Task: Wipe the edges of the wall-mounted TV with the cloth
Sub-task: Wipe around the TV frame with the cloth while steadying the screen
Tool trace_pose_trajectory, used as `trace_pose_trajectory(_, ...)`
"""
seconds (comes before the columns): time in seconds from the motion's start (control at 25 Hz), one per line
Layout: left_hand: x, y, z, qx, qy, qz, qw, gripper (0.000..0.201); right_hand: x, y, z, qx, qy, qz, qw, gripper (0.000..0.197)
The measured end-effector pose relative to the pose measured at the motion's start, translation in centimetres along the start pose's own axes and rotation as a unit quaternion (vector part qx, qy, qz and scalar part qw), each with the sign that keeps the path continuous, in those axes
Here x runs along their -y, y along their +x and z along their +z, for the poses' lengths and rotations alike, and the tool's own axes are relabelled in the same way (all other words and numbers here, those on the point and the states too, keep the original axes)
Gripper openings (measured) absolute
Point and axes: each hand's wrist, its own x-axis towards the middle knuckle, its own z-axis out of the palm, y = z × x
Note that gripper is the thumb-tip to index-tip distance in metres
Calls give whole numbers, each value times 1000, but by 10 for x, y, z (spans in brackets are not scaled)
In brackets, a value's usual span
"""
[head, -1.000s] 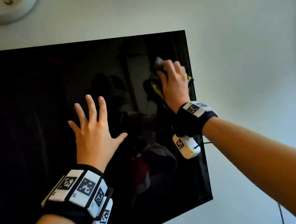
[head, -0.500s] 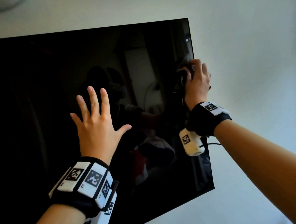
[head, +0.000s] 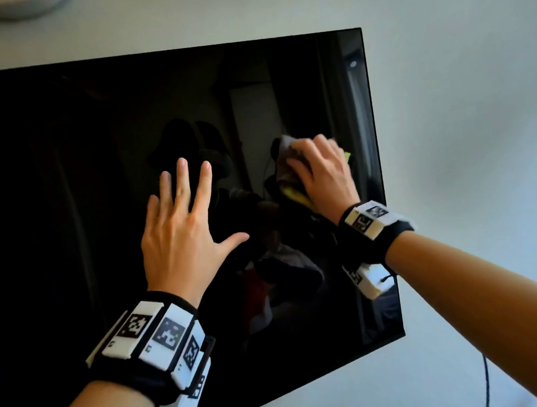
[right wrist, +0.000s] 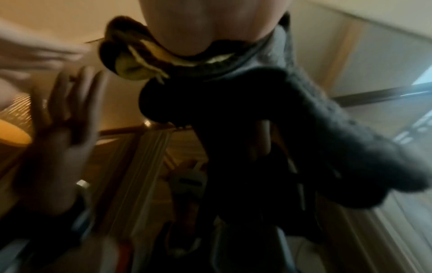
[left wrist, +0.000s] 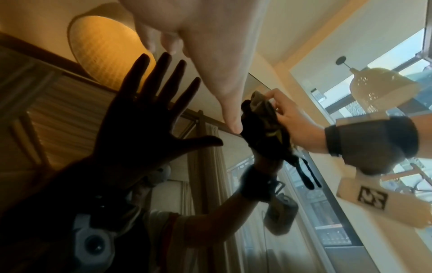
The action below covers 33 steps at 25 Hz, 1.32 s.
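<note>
The black wall-mounted TV (head: 71,184) fills the head view, and its right edge (head: 371,134) runs down beside my right hand. My right hand (head: 325,174) grips a bunched grey and yellow cloth (head: 285,158) and presses it on the glass a little left of that edge. My left hand (head: 184,230) lies flat on the screen with its fingers spread, holding nothing. In the left wrist view the right hand (left wrist: 297,125) holds the dark cloth (left wrist: 259,118) past my left thumb. In the blurred right wrist view the cloth (right wrist: 138,62) shows under my palm (right wrist: 210,27).
Pale wall (head: 460,128) surrounds the TV. A dark cable (head: 486,385) hangs down the wall below the TV's lower right corner. A white round object (head: 13,8) is on the wall at the top left. The screen mirrors the room and me.
My right hand with the cloth went to the TV's right edge, then came back left and slightly down onto the glass. My left hand stayed flat on the screen.
</note>
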Motion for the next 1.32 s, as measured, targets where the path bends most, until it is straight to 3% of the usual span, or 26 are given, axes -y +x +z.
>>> trace_pose_trajectory(0.12,24,-19,-4,8,42,-25,999,120,5,21,1,-96,50,200,974,25)
trace_pose_trajectory(0.16,32,-25,-4,17,50,-35,998,123,22,20,5,-93,26,188,977,30)
trace_pose_trajectory(0.28,50,-38,-3,37,61,-36,997,127,56,4,20,11,5,-21,1000,28)
trace_pose_trajectory(0.32,53,-41,-1,41,62,-32,997,127,55,9,18,9,19,-3,1000,27)
trace_pose_trajectory(0.4,54,-41,1,40,56,-28,997,126,57,19,19,-56,54,121,990,26)
trace_pose_trajectory(0.44,53,-41,1,38,53,-29,997,126,65,19,22,-64,49,130,988,27)
trace_pose_trajectory(0.56,54,-39,2,35,47,-31,998,124,78,8,30,2,16,-24,1000,23)
trace_pose_trajectory(0.6,55,-40,2,38,47,-30,998,124,73,13,29,-2,18,-5,1000,22)
trace_pose_trajectory(0.68,57,-40,2,45,46,-31,997,124,72,22,27,-58,39,104,992,21)
trace_pose_trajectory(0.72,57,-40,1,48,44,-32,997,124,77,19,29,-61,29,103,992,21)
trace_pose_trajectory(0.8,56,-40,1,55,39,-32,997,125,88,5,36,-6,6,-11,1000,20)
trace_pose_trajectory(0.84,56,-39,0,60,36,-34,997,125,88,4,35,10,3,-31,999,20)
trace_pose_trajectory(0.96,61,-39,-3,62,19,-25,998,125,90,16,32,-53,42,119,991,20)
trace_pose_trajectory(1.0,65,-40,-5,54,10,-15,998,125,100,14,36,-54,30,111,992,22)
trace_pose_trajectory(1.08,81,-46,-12,30,-5,13,999,122,119,1,44,1,14,2,1000,22)
trace_pose_trajectory(1.12,90,-49,-15,21,-4,21,1000,121,118,1,44,14,11,-13,1000,21)
trace_pose_trajectory(1.24,139,-70,-24,33,28,2,999,123,136,16,48,-64,46,158,984,23)
trace_pose_trajectory(1.28,154,-78,-25,43,41,-5,998,124,150,13,53,-65,34,148,986,25)
trace_pose_trajectory(1.32,166,-83,-25,54,52,-6,997,126,166,8,61,-42,23,86,995,25)
